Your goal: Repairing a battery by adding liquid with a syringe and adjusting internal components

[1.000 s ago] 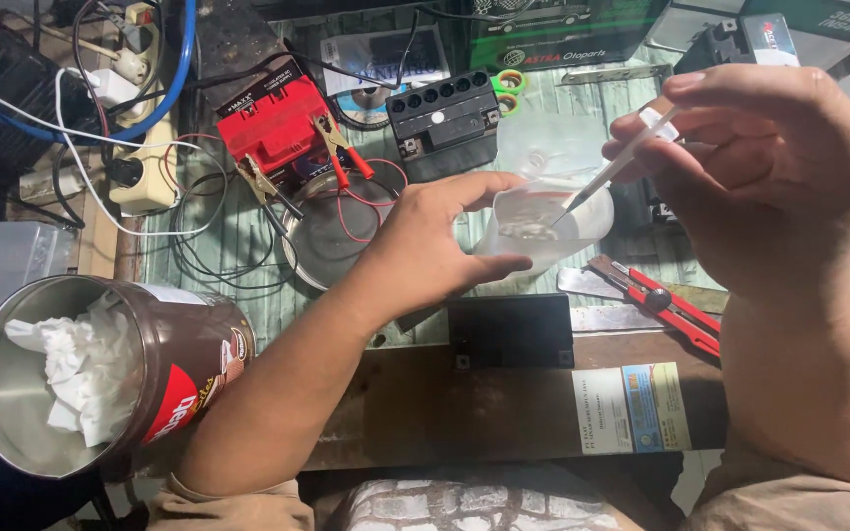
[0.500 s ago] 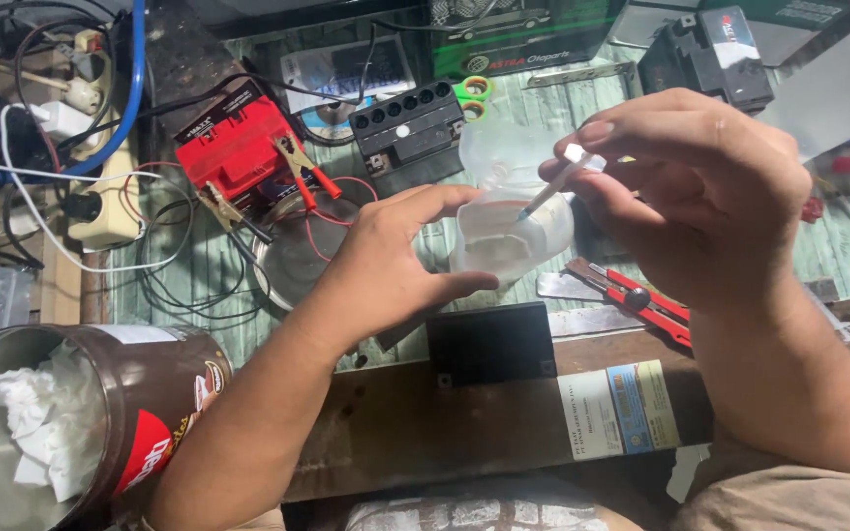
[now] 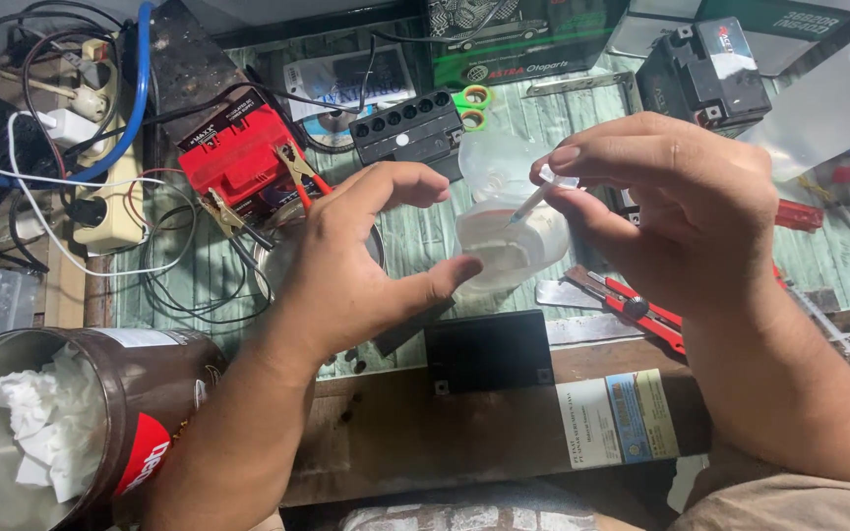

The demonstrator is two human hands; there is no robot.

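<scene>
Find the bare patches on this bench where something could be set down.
Free: the wood strip between the tin and paper label. Crowded: cables and red battery at left, cutter and cup under both hands.

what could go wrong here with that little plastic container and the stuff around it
1. The left hand steadies the translucent plastic container with only a thumb and loose fingers, so it might tip while the right hand works a thin white stick into it.
2. A spill could reach the red battery with its clips, or the power strip and cables nearby.
</scene>
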